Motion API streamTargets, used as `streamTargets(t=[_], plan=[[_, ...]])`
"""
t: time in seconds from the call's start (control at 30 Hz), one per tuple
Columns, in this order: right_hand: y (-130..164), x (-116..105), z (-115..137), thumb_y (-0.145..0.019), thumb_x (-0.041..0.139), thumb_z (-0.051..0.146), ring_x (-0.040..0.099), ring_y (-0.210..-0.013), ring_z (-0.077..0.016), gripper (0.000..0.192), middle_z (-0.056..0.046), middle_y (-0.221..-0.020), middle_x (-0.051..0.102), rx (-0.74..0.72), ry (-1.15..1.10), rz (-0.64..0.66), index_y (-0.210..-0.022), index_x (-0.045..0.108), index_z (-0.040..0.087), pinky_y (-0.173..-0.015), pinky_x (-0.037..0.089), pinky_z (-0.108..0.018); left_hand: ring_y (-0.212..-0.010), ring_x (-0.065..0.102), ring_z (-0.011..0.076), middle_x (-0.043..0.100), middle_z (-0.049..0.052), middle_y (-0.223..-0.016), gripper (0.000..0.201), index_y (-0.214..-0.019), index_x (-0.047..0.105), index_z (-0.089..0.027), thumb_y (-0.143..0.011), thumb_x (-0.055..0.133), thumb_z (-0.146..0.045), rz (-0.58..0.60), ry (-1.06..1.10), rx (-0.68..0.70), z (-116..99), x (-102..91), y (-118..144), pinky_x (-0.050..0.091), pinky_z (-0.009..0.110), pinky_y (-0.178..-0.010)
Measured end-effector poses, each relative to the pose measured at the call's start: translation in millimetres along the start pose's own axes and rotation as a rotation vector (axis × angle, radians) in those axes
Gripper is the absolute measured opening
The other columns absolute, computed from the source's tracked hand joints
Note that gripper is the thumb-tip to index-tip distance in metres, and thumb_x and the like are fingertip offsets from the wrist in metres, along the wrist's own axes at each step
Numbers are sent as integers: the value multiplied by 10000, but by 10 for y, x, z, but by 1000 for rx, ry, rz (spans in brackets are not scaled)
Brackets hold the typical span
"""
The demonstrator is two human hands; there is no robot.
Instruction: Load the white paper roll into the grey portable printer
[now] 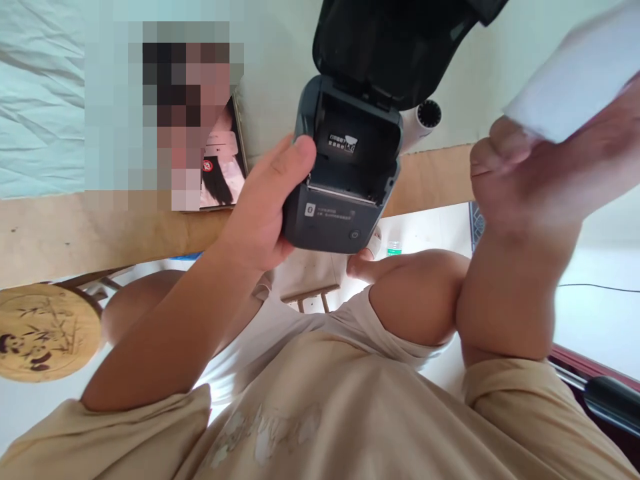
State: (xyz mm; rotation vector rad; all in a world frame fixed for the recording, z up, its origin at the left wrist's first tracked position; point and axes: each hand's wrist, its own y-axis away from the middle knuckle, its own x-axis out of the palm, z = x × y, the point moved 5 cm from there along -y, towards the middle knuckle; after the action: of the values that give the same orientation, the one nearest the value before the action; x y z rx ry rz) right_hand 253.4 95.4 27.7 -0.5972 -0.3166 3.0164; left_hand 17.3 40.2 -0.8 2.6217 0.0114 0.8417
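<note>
A dark grey portable label printer (345, 193) hangs in front of me, tilted toward me. Its black lid (385, 47) is swung up and the paper bay looks empty, with a small printed sticker inside. My left hand (267, 197) grips the printer's left side, thumb on the edge of the bay. Off to the right, my right hand (535, 157) is raised with fingers curled around white paper (575, 80). Motion blurs that paper, and I cannot tell whether it is a roll or a sheet.
Behind the printer, a white cylinder with a black end (429, 115) stands on the pale-covered table (280, 53). A framed picture or screen (223, 173) lies left, partly pixelated. A round wooden stool (47, 333) is at lower left. On the floor stands a bottle with a green label (394, 249).
</note>
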Motion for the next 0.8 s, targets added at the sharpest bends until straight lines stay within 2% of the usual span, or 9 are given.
streamTargets(t=[0.1, 0.2, 0.27, 0.33, 0.43, 0.53, 0.63, 0.73, 0.8], plan=[[-79, -33, -184, -720, 410, 633, 334, -594, -37, 551, -50, -983, 401, -23, -66, -155, -1102, 265, 263, -398, 144, -183, -788, 719, 213, 681, 49, -709, 314, -920, 625, -140, -892, 441, -392, 81, 25, -52, 15, -32, -6, 611, 413, -722], [-64, 45, -152, -767, 545, 462, 392, -575, -36, 368, -24, -933, 441, -113, 38, -139, -1005, 371, 241, -432, 315, -204, -685, 706, 174, 678, 46, -671, 401, -1030, 642, -138, -903, 414, -443, 163, 62, -64, 13, -79, -9, 574, 266, -542], [-42, 69, -100, -768, 614, 403, 438, -648, -56, 301, -36, -975, 476, -184, 145, -119, -964, 469, 227, -551, 432, -244, -557, 661, 143, 643, 30, -580, 399, -1042, 651, -137, -894, 439, -440, 179, 71, -74, 6, -98, -10, 523, 218, -460], [-42, 50, -105, -738, 666, 365, 459, -755, -86, 300, -52, -995, 497, -228, 240, -113, -969, 537, 224, -634, 434, -253, -499, 627, 120, 639, 25, -562, 360, -1014, 659, -128, -888, 467, -406, 163, 76, -99, -2, -105, -12, 500, 197, -443], [-74, -8, -227, -696, 696, 282, 467, -795, -103, 350, -53, -980, 533, -223, 353, -95, -1018, 571, 225, -659, 379, -256, -561, 651, 112, 671, 34, -615, 324, -964, 660, -116, -903, 431, -337, 113, 86, -107, -27, -113, -23, 511, 179, -492], [-70, -39, -285, -669, 686, 205, 525, -833, -123, 545, -44, -1078, 559, -234, 441, -75, -1189, 531, 249, -712, 396, -284, -593, 655, 96, 702, 36, -689, 351, -993, 660, -127, -913, 386, -333, 121, 60, -117, -29, -103, -32, 510, 162, -517], [30, -49, -97, -723, 641, 269, 538, -1069, -174, 584, -17, -1237, 481, -378, 460, -176, -1278, 463, 316, -851, 413, -339, -606, 659, 95, 715, 34, -736, 359, -1018, 668, -143, -901, 411, -365, 127, 45, -95, -25, -100, -37, 502, 149, -511], [173, 22, 151, -821, 542, 379, 530, -984, -128, 379, -12, -1119, 464, -511, 427, -275, -1198, 515, 355, -741, 396, -284, -580, 658, 108, 701, 37, -704, 337, -988, 668, -131, -893, 432, -352, 106, 61, -94, -17, -101, -42, 507, 168, -495], [213, 163, 222, -825, 552, 364, 541, -953, -127, 388, -25, -1110, 494, -504, 433, -200, -1210, 516, 338, -691, 407, -266, -560, 648, 104, 690, 38, -672, 337, -982, 659, -127, -900, 416, -345, 97, 65, -111, -11, -91, -47, 512, 174, -496]])
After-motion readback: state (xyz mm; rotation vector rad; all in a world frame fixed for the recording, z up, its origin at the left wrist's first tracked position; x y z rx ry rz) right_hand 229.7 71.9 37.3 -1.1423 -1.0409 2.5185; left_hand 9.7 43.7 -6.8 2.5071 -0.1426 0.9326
